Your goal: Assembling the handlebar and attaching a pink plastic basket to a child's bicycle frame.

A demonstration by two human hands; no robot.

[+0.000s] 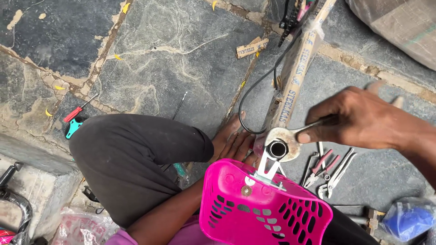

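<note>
Partly visible elements. The left hand lies mostly behind the bicycle head tube and the pink basket; its fingertips cannot be seen. The right hand covers the handle of the large spanner, and its forearm leaves the right edge. The basket is cut off by the bottom edge. The wrapped frame tube and black cable run out at the top edge. The blue bag, grey sack and black part at the left are cropped. The pliers overlap; their jaws are indistinct.
</note>
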